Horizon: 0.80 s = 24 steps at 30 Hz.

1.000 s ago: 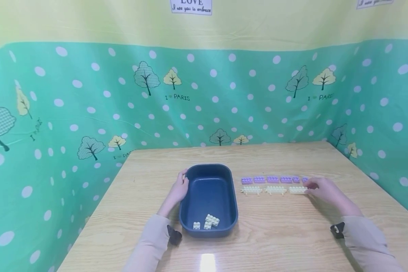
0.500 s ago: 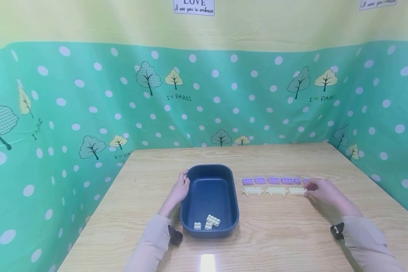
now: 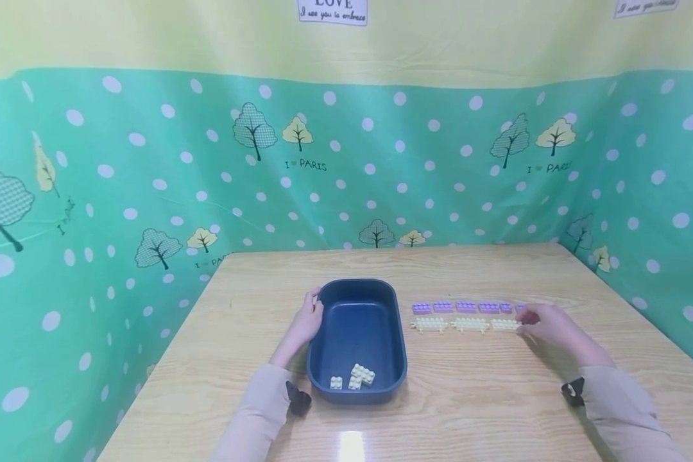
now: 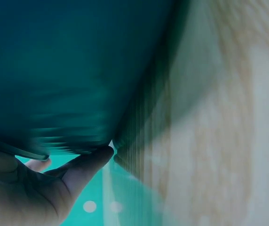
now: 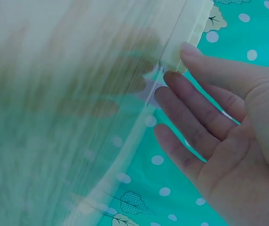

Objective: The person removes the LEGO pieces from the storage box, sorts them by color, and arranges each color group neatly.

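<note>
My left hand holds the left wall of a dark blue rectangular bin, thumb outside and fingers at the rim. The left wrist view shows the thumb against the bin's outer wall. Inside the bin's near end lie several cream building bricks. On the right, my right hand pinches the right end of a long cream brick between thumb and index finger. That brick also shows in the right wrist view, with the other fingers loosely extended. It lies at the end of a row of cream pieces.
Two cream pieces with side pegs, one and another, continue the row leftward. Behind them runs a row of purple bricks; its right end is partly hidden by my right hand. A dotted green curtain borders the wooden table.
The head view has shifted very slightly. Both hands keep their holds, and the bin and bricks stay in place.
</note>
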Each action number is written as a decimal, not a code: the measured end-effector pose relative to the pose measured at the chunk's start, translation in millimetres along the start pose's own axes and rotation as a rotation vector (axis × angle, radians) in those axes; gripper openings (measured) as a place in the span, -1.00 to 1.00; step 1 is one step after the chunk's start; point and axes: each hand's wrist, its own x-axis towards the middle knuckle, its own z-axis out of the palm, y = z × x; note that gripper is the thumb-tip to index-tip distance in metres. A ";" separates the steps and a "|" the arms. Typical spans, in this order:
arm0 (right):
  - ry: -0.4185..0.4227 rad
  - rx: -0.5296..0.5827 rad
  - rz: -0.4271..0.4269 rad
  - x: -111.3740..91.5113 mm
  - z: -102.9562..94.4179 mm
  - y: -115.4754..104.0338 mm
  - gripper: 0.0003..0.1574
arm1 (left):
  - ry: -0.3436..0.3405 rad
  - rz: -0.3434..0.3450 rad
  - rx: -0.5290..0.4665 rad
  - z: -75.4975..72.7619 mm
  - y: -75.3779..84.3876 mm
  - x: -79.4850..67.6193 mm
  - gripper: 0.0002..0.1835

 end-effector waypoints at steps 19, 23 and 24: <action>0.157 0.012 -0.181 4.2 -1.8 -47.7 -0.60 | 0.000 0.001 0.003 0.2 0.3 1.2 -0.51; 0.169 0.028 -0.210 6.5 -0.6 -61.4 -0.57 | -0.007 -0.007 0.007 0.4 -0.1 1.4 -0.51; 0.176 0.031 -0.222 7.1 -0.3 -65.0 -0.57 | -0.007 -0.009 0.007 0.4 -0.1 1.2 -0.51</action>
